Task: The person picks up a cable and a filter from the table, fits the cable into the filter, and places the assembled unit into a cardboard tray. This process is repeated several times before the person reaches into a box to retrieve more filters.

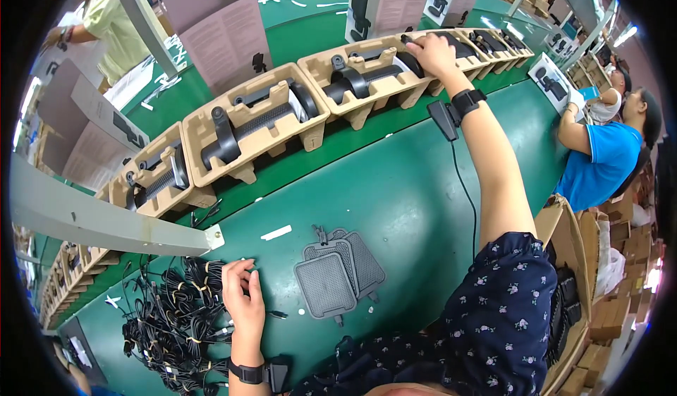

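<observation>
My right hand (pixel 431 52) reaches across to a moulded cardboard tray (pixel 308 66) in the row. Its fingers close on a small black part (pixel 406 39) at the tray's right end; the hand hides most of that part. My left hand (pixel 243 290) rests with loosely curled fingers and nothing visible in them, beside a pile of black cables (pixel 176 318) tied in coils. To its right lie several flat grey mesh pads (pixel 326 287), overlapping on the green table. Trays in the row hold a curved black bracket (pixel 224 136) and dark mesh pieces (pixel 264 122).
Printed boxes (pixel 218 36) stand open behind the trays. A grey metal post (pixel 106 209) crosses the left side. Paper scraps (pixel 276 232) lie on the green table (pixel 367 198). A person in blue (pixel 608 153) works at the right, near an open carton (pixel 571 255). Another person (pixel 123 26) stands across the table.
</observation>
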`<state>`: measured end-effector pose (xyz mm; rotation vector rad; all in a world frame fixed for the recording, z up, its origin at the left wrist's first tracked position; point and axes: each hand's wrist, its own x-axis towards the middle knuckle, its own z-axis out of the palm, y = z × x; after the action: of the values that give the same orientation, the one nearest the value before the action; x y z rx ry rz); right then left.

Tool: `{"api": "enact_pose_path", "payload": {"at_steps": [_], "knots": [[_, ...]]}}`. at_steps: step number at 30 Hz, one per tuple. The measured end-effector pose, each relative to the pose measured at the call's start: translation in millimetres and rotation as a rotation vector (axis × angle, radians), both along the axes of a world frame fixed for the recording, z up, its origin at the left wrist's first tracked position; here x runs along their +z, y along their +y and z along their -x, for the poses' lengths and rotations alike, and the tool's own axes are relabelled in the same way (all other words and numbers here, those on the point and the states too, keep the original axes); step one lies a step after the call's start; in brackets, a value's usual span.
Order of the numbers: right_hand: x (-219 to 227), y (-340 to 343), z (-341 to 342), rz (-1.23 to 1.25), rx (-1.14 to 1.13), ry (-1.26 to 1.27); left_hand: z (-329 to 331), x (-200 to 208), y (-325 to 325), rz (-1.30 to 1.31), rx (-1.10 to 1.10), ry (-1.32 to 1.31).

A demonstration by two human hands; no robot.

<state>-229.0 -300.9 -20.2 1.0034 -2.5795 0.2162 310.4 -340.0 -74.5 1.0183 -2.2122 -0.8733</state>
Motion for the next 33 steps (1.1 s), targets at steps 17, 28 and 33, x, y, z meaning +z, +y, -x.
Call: {"api": "enact_pose_path", "payload": {"at_steps": [17, 28, 33], "knots": [[-36.9, -10.4, 71.7, 0.126, 0.142, 0.019, -8.5, -35.4, -18.6, 0.19, 0.003, 0.014], [-4.7, 4.9, -171.4, 0.267, 0.74, 0.166, -5.4, -33.3, -12.9, 0.181, -0.002, -0.009], [-12.5, 54.0, -343.8, -0.339, 1.136, -0.098, -12.0, -43.9, -12.7, 0.191, -0.055, 0.057]]}}
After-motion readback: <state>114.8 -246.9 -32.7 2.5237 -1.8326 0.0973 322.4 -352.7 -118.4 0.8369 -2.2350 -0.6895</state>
